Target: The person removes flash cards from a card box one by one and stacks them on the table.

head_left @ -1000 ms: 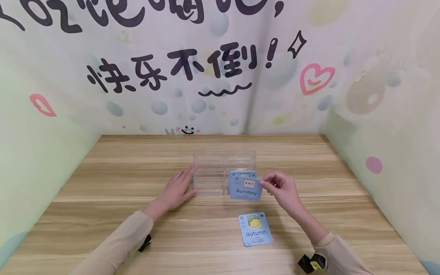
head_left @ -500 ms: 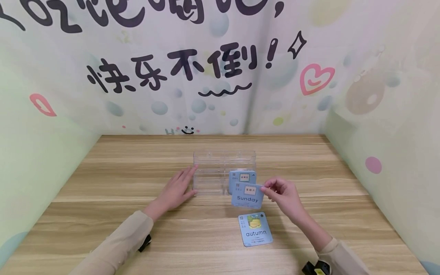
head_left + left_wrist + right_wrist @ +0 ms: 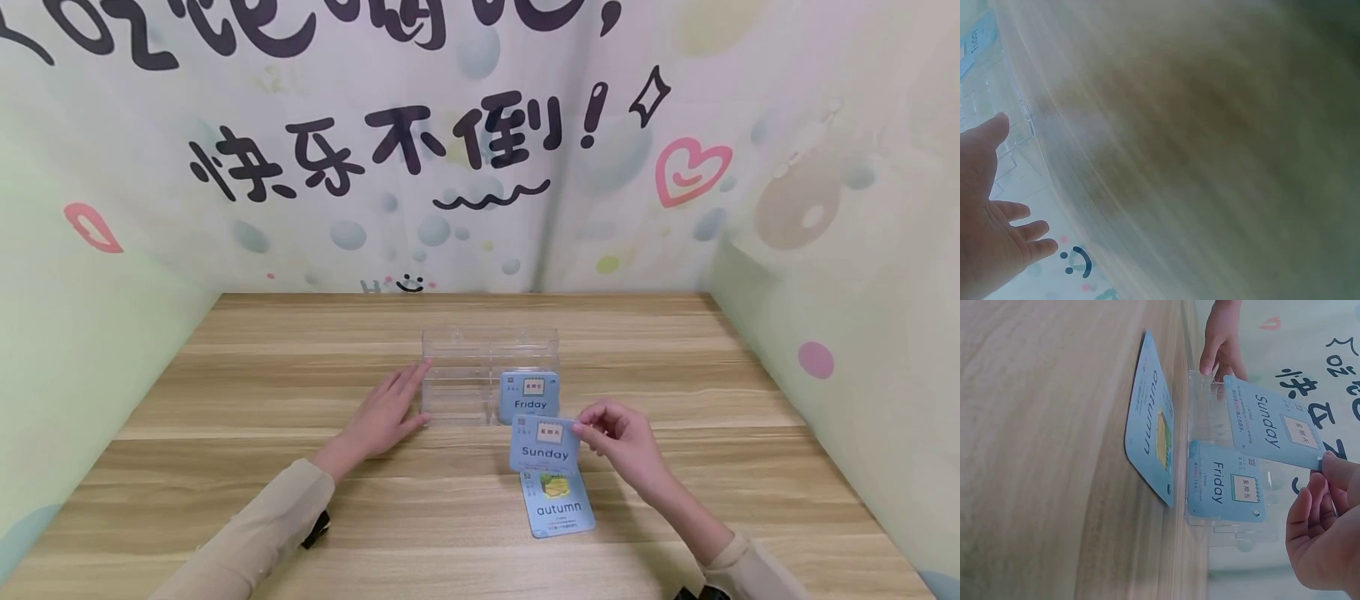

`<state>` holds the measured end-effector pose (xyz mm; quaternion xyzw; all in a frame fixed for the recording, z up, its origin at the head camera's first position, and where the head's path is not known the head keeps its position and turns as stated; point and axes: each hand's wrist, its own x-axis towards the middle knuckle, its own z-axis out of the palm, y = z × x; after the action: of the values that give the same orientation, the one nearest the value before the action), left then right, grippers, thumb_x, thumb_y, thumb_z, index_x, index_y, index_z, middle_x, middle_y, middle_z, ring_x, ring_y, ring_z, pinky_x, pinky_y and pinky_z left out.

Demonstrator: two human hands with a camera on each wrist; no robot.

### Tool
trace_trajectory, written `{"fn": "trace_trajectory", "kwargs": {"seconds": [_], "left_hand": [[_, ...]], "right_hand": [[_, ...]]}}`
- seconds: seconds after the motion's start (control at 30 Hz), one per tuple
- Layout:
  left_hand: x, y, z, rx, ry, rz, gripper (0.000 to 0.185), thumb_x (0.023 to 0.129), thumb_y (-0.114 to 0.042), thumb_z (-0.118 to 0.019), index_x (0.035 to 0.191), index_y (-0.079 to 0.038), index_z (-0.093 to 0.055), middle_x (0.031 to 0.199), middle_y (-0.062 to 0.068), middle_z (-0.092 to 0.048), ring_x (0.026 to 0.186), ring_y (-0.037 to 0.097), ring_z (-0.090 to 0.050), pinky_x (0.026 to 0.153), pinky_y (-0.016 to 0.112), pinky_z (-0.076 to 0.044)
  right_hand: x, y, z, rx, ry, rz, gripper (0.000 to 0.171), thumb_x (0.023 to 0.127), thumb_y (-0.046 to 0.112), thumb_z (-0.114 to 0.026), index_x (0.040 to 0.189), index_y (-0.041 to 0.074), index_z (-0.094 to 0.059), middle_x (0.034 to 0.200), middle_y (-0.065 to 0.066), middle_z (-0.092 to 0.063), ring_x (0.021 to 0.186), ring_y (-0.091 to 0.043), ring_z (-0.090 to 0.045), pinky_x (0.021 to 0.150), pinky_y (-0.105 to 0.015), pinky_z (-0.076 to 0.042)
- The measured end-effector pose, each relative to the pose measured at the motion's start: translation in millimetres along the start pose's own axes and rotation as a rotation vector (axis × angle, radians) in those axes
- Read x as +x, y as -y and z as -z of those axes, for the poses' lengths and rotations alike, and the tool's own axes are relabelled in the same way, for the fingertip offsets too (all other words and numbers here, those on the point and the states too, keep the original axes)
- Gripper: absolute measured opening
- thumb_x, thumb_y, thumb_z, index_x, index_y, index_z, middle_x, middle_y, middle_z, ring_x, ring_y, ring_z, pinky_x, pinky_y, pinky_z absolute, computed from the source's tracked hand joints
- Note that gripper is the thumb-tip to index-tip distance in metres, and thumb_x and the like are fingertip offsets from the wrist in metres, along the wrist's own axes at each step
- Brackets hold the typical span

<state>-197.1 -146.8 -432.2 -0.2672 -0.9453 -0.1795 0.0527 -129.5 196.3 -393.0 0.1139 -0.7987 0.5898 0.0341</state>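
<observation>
The right hand (image 3: 626,442) pinches the "Sunday" card (image 3: 545,446) by its right edge between thumb and fingertips, holding it in the air above the wooden bench (image 3: 225,400). In the head view the card hangs just in front of the clear acrylic organizer (image 3: 487,375) and overlaps the top edge of the "autumn" card (image 3: 558,507), which lies flat on the bench nearer the person. The right wrist view shows the "Sunday" card (image 3: 1272,422) lifted clear of both the "autumn" card (image 3: 1150,440) and the organizer.

The "Friday" card (image 3: 529,396) stands upright in the organizer's front right compartment, facing the person; the right wrist view shows it (image 3: 1225,482) behind the clear front wall.

The left hand (image 3: 382,412) rests on the bench with its fingers straight and spread a little, its fingertips and thumb touching the organizer's left side wall. It holds nothing.
</observation>
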Motion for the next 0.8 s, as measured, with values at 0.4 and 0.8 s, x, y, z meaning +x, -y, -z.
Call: {"fn": "trace_trajectory", "kwargs": {"seconds": [0.4, 0.8], "left_hand": [[0.9, 0.5, -0.7, 0.003, -0.003, 0.002, 0.081, 0.087, -0.033, -0.059, 0.147, -0.015, -0.007, 0.14, 0.024, -0.032, 0.125, 0.043, -0.032, 0.102, 0.055, -0.027], [0.9, 0.4, -0.9, -0.003, 0.005, 0.011, 0.082, 0.088, -0.033, -0.059, 0.147, -0.016, -0.006, 0.141, 0.024, -0.031, 0.126, 0.043, -0.031, 0.102, 0.055, -0.026]], "right_hand": [[-4.7, -2.3, 0.8, 0.028, 0.014, -0.201, 0.019, 0.083, 0.011, -0.066, 0.089, -0.006, -0.059, 0.073, -0.007, -0.056, 0.059, -0.011, -0.048, 0.05, -0.021, -0.043], [-6.3, -14.0, 4.8, 0.115, 0.053, -0.343, 0.017, 0.083, 0.01, -0.065, 0.089, -0.004, -0.057, 0.069, -0.005, -0.054, 0.056, -0.01, -0.046, 0.05, -0.021, -0.04]]}}
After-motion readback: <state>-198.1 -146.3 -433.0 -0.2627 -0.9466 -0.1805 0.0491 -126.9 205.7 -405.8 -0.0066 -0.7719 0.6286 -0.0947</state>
